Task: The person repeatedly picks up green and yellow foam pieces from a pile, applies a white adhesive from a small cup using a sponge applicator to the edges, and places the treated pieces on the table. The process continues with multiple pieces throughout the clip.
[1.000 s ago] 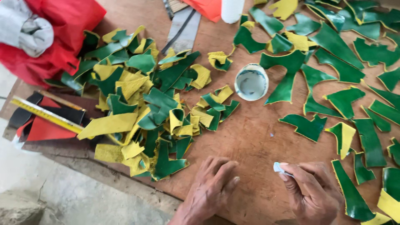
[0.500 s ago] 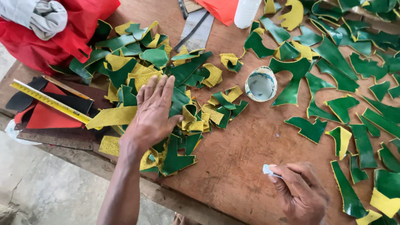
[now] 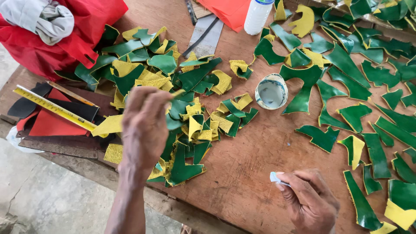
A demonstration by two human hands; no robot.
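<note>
My left hand (image 3: 145,125) is raised over a heap of green and yellow leather pieces (image 3: 186,117) at the left of the wooden table (image 3: 251,156). Its fingers pinch the edge of one green and yellow piece (image 3: 177,93). My right hand (image 3: 310,201) rests near the table's front edge, holding a small white wad (image 3: 275,177) between thumb and fingers. A small round pot of whitish paste (image 3: 271,91) stands open between the heap and the spread-out pieces.
More green pieces (image 3: 368,86) lie spread over the right side. A yellow ruler (image 3: 54,108) crosses red and black sheets (image 3: 47,121) at the left edge. Red cloth (image 3: 56,39), a white bottle (image 3: 257,16) and a metal blade (image 3: 208,34) sit at the back.
My left hand went from flat on the near table onto the heap, then closed and lifted with a piece pinched. My right hand stayed put with the wad.
</note>
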